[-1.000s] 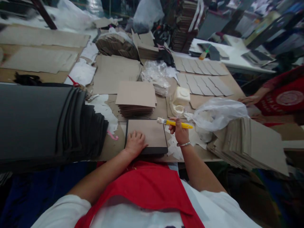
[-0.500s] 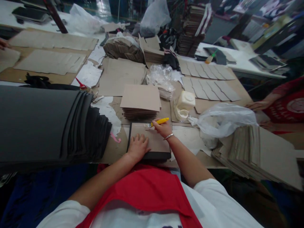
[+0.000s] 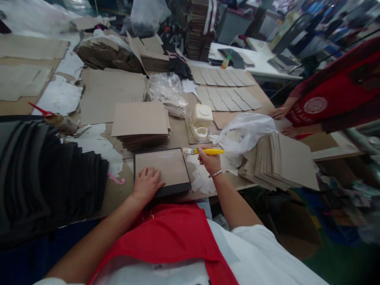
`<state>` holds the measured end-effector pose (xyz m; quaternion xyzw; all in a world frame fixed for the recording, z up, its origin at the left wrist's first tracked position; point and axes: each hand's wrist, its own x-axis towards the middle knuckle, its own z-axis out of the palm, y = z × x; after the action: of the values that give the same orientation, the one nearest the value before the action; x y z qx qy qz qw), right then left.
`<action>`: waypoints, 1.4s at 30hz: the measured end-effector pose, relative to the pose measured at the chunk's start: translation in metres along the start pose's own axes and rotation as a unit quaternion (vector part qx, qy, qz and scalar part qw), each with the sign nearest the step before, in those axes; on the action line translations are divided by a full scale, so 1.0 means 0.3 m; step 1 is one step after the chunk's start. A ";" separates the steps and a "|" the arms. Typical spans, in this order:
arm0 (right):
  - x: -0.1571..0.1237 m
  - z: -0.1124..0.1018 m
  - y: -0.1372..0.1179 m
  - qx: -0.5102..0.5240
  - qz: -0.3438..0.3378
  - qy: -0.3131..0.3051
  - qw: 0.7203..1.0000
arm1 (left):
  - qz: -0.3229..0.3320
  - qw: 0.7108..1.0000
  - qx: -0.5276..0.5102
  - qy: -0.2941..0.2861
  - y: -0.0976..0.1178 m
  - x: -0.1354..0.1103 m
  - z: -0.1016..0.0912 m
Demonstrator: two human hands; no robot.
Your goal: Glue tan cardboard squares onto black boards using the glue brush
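One flat rectangular panel of brown cardboard (image 3: 166,165), lying on a dark black backing (image 3: 178,187) at the near side of the brown-topped desk (image 3: 118,194). Seems an early stage, to judge from its surface: some pale, glossy streaks (image 3: 154,154) near the far edge, and no clear coating on the middle or the near part. Cannot tell about the area beneath the left hand (image 3: 148,183), resting flat on the near left corner with fingers a little apart, gripping nothing. In the right hand (image 3: 209,159), a slim yellow-handled brush (image 3: 215,151) with pale bristles, fingers clamped on the handle. Bristles just beside the far right corner of the panel, apparently off its face. Just behind, a neat stack of brown cardboard panels (image 3: 141,118), with no coating visible on the top one, so probably untouched. Near this stack, to the right, a cream plastic container (image 3: 203,115) with a cut opening; impossible to make out its contents. On the left, many overlapping black sheets (image 3: 59,174), well apart from the brush.
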<state>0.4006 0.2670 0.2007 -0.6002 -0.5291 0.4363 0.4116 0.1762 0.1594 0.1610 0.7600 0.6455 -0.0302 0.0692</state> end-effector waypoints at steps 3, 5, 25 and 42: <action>-0.031 0.202 -0.025 0.040 -0.033 -0.133 0.990 | -0.002 1.000 0.002 -0.005 0.010 -0.002 -0.001; -0.038 0.349 -0.036 0.043 -0.061 -0.219 0.973 | -0.008 1.000 0.002 -0.005 0.015 -0.002 -0.001; 0.024 -0.227 0.309 -0.238 -0.079 -0.067 0.966 | 0.000 1.000 0.020 -0.019 0.016 0.003 -0.008; 0.054 -0.150 0.526 -0.492 -0.205 -0.040 0.845 | -0.019 0.999 -0.004 -0.034 0.019 0.011 -0.028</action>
<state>0.4881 0.2659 0.0612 -0.5841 -0.8011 0.0484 0.1212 0.1821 0.1628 0.1692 0.7457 0.6575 -0.0549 0.0931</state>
